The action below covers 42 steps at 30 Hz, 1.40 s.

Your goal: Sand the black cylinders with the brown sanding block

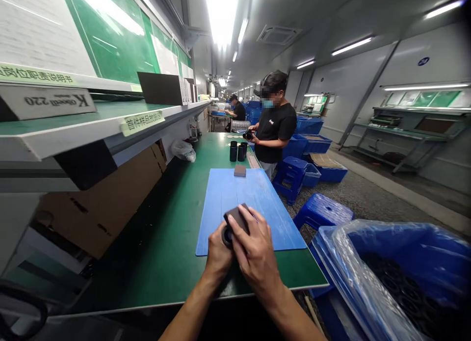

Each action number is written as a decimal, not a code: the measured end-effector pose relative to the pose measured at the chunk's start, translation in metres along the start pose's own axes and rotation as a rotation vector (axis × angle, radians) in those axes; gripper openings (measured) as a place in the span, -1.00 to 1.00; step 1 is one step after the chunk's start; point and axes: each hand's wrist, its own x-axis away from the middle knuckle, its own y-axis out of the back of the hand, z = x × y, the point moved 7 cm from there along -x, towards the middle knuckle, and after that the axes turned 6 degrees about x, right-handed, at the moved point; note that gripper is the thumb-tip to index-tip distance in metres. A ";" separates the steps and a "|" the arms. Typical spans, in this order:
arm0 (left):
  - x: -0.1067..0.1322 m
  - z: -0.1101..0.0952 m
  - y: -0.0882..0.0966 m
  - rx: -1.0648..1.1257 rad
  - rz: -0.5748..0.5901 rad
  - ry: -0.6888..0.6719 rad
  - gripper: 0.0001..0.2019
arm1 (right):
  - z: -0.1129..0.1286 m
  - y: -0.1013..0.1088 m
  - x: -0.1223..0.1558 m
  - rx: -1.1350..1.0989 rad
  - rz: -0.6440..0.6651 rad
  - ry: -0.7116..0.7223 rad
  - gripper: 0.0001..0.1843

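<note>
My left hand [218, 252] is wrapped round a small black round part [227, 236] over the near end of the blue mat [243, 203]. My right hand [253, 250] lies over it and presses a dark brownish block [237, 216] against the part, fingers closed on the block. A second brown block [240, 170] rests on the far end of the mat. Most of the black part is hidden by my hands.
The mat lies on a green bench [165, 243] under a shelf [91, 125] with cardboard below. A plastic-lined blue bin [397, 272] of black parts stands at my right. Blue stools [322, 211] and crates line the aisle. A person [274, 122] works farther along beside black cylinders [238, 150].
</note>
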 end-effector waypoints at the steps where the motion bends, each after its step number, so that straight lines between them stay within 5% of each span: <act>1: 0.000 0.000 0.000 0.014 0.006 -0.006 -0.71 | 0.002 0.000 0.000 -0.002 0.001 0.016 -0.43; 11: -0.002 -0.002 0.002 0.062 -0.018 0.019 -0.74 | 0.007 -0.007 0.000 -0.025 -0.006 0.005 -0.41; 15: -0.003 -0.001 0.002 0.061 -0.006 0.033 -0.71 | -0.016 -0.017 -0.047 -0.263 0.069 -0.157 -0.55; 18: -0.003 0.001 0.004 0.029 0.005 0.021 -0.56 | -0.050 -0.003 -0.074 -0.548 -0.003 -0.287 -0.58; 23: -0.003 0.003 0.005 0.000 0.039 0.032 -0.57 | -0.111 0.009 -0.030 -0.984 -0.175 -0.700 -0.50; 28: -0.001 0.002 0.003 0.056 0.065 0.062 -0.53 | -0.120 -0.016 0.018 -1.183 -0.127 -0.879 -0.44; 34: 0.002 0.007 0.003 0.017 0.070 0.118 -0.51 | -0.106 -0.019 0.030 -0.751 -0.035 -0.685 -0.44; 39: 0.002 0.011 0.004 -0.009 0.061 0.183 -0.42 | -0.056 -0.012 0.037 -0.384 0.011 -0.338 -0.43; 42: 0.003 0.012 0.004 0.054 0.051 0.196 -0.55 | -0.024 -0.013 0.032 -0.199 0.039 -0.145 -0.39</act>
